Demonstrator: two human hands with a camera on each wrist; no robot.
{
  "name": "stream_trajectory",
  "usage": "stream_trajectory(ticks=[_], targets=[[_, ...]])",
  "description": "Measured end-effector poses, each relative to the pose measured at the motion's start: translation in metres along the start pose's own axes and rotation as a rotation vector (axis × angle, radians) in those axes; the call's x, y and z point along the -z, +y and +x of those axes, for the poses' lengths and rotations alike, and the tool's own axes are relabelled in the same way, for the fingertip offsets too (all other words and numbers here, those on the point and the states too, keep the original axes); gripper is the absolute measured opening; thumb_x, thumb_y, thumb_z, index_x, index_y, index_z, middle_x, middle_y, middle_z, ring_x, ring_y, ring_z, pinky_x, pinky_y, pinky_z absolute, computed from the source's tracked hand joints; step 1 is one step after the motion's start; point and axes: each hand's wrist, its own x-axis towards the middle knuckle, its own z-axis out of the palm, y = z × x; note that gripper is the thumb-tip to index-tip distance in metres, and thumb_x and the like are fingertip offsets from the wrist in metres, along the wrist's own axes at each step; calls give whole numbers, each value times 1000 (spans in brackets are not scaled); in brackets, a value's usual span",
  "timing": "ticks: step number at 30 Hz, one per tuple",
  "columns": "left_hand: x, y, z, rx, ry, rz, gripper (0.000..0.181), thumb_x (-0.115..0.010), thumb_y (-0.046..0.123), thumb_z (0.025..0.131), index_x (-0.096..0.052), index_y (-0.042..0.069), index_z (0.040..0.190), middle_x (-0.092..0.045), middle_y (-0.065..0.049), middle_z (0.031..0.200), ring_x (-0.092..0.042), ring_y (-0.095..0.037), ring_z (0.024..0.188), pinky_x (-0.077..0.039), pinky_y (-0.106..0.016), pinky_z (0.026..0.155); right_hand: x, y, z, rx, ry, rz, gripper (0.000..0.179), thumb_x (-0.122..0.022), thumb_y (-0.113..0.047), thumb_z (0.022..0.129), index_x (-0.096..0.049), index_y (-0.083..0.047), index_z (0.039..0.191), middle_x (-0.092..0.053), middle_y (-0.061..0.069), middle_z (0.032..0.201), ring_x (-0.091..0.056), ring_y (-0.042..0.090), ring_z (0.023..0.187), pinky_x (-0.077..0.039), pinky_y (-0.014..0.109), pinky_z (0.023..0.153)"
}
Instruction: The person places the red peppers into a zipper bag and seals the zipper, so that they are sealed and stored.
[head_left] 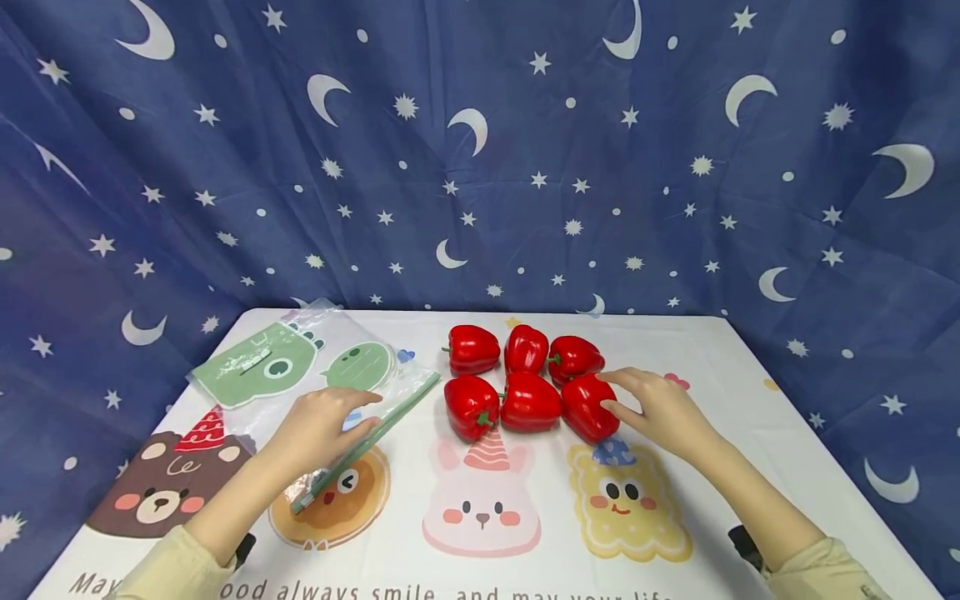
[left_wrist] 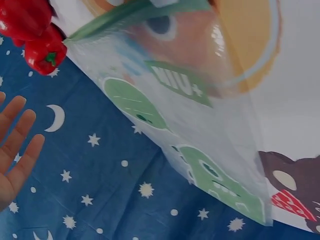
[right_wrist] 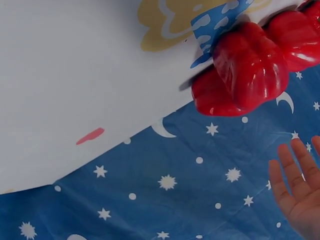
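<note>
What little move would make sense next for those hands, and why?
Probably curl the right hand round the red pepper nearest it: that hand is close beside the pepper but grips nothing, while the left hand is over the plastic bag.

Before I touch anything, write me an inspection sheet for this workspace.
Surface: white, cartoon-printed table cover.
Job's things: six red bell peppers, two rows of three; clear, green-printed bag, lying left of them.
Clutter: nothing seen.
Hands: left hand over the bag, right hand at the front-right pepper; fingers relaxed, contact unclear.
Cables: nothing seen.
Surroundings: blue fabric behind, printed with white moons and stars.
</note>
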Motion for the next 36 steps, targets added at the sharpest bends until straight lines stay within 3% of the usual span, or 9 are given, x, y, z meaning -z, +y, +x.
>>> stream_trajectory(ticks=[7,11,14,18,23,26,30,36], targets=[[-4,-15,1,112,-102,8,29,-73,24,78,-71,8,103,-70,-3,78,-65,-20,71,-51,-39,63,-1,4,5,-38,-20,12,42,-74,-17,78,-64,-3,117,-66,20,115,-63,37,106,-53,49,83],[-12,-21,-3,139,-216,64,36,-74,27,77,-68,5,104,-70,-8,84,-66,-26,77,-52,-42,65,-4,7,7,-52,-17,12,42,-73,-16,79,-63,-2,117,-65,21,115,-63,39,105,-53,50,83],[-19,-25,-8,167,-257,86,40,-74,31,76,-67,4,105,-69,-13,93,-66,-32,83,-53,-47,69,-7,8,9,-55,-15,19,40,-72,-16,80,-63,-1,117,-66,22,114,-63,39,104,-53,51,83],[-26,-29,-15,207,-267,72,48,-75,34,75,-65,3,111,-66,-16,99,-65,-35,85,-52,-50,71,-11,10,11,-85,-29,43,39,-70,-15,81,-63,0,116,-65,22,115,-63,40,103,-52,52,83],[-31,-30,-20,201,-291,51,51,-75,31,76,-62,1,115,-67,-19,103,-66,-36,87,-53,-50,72,-16,12,13,-128,-58,73,41,-69,-16,82,-62,0,118,-64,23,116,-64,40,98,-55,50,78],[-33,-31,-23,184,-289,68,38,-73,25,77,-64,1,105,-67,-13,88,-65,-28,74,-53,-43,62,-18,13,14,-128,-69,85,41,-69,-17,82,-62,-1,119,-64,23,116,-64,39,96,-56,48,76],[-36,-30,-25,151,-262,94,16,-69,12,76,-65,3,88,-61,-4,68,-52,-16,56,-44,-34,49,-19,13,14,-134,-81,97,40,-70,-17,81,-62,-1,118,-65,23,114,-64,39,95,-56,47,75],[-40,-30,-23,106,-190,134,7,-64,2,74,-59,5,78,-60,-5,63,-55,-19,52,-43,-34,46,-22,14,12,-149,-83,101,41,-70,-17,82,-61,0,118,-64,23,115,-64,40,95,-56,47,75]])
